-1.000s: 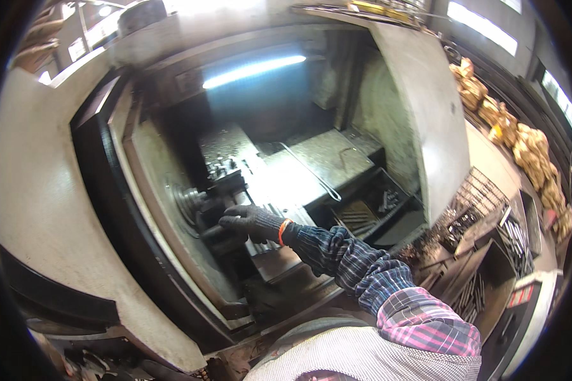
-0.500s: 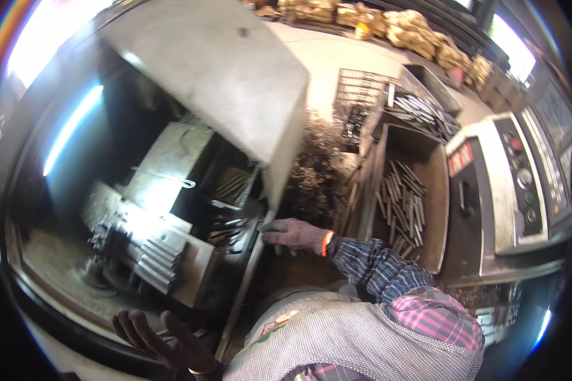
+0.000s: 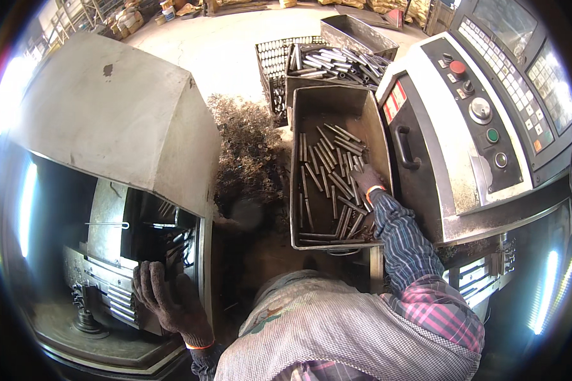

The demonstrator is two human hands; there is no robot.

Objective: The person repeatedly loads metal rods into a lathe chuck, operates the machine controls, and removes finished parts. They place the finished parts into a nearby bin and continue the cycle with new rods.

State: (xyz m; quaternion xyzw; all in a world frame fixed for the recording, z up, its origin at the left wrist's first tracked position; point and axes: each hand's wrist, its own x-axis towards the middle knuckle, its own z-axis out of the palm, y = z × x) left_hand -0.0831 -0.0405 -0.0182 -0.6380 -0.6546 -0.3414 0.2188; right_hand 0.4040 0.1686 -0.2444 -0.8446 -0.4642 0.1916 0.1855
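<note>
Many metal rods (image 3: 334, 202) lie loose in the steel bin (image 3: 318, 113), none seen lifted clear, so picking looks barely begun; right hand (image 3: 367, 178) down among them, grip unclear. Left hand (image 3: 165, 295) apparently empty, fingers loosely extended before the open machine (image 3: 108, 101). Bin bottom brownish; shavings (image 3: 245, 130) heaped between, pale floor (image 3: 200, 60) beyond, control panel (image 3: 448, 120) at right.
</note>
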